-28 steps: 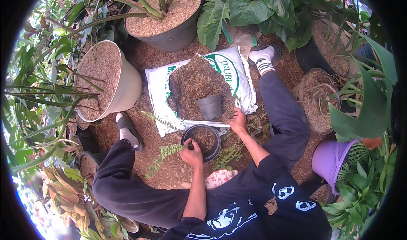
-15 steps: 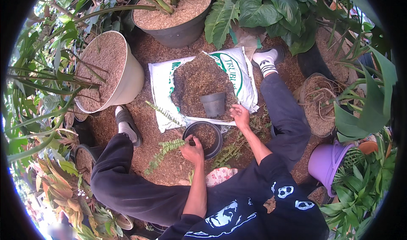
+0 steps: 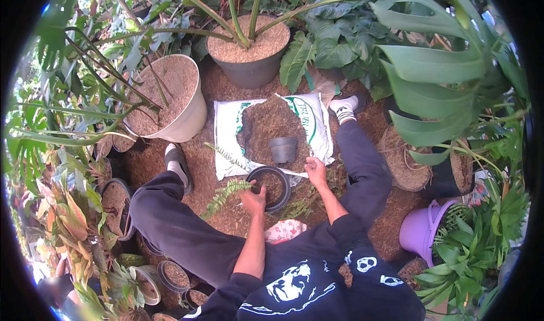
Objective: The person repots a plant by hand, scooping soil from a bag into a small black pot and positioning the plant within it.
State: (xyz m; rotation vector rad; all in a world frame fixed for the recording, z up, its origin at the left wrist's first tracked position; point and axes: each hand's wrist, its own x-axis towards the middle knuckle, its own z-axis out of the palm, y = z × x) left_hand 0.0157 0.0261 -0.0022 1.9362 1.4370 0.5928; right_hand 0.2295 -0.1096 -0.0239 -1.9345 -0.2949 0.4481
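My left hand (image 3: 253, 197) is closed at the left rim of a round black pot (image 3: 288, 193) holding some brown soil mix; the rim seems to lie between thumb and fingers. Green fern fronds (image 3: 224, 196) spread out to the left beside that hand. My right hand (image 3: 316, 171) has its fingers curled together by the near right corner of a torn-open white and green bag (image 3: 226, 134); anything in them is too small to make out. Dark potting mix (image 3: 265, 120) fills the bag's opening, and a smaller grey pot (image 3: 283, 150) rests on it.
Large potted plants surround me: a cream pot (image 3: 190, 114) at left, a dark grey pot (image 3: 249, 71) at the back, a purple bucket (image 3: 416, 227) at right. Big split leaves (image 3: 436, 63) overhang the far right. My legs stretch around the bag. Fern cuttings (image 3: 303, 205) lie near my right forearm.
The whole view has shifted, so the bag and pots sit a little lower. My left hand's thumb and fingers have changed position slightly at the pot rim. My right hand stays by the bag corner.
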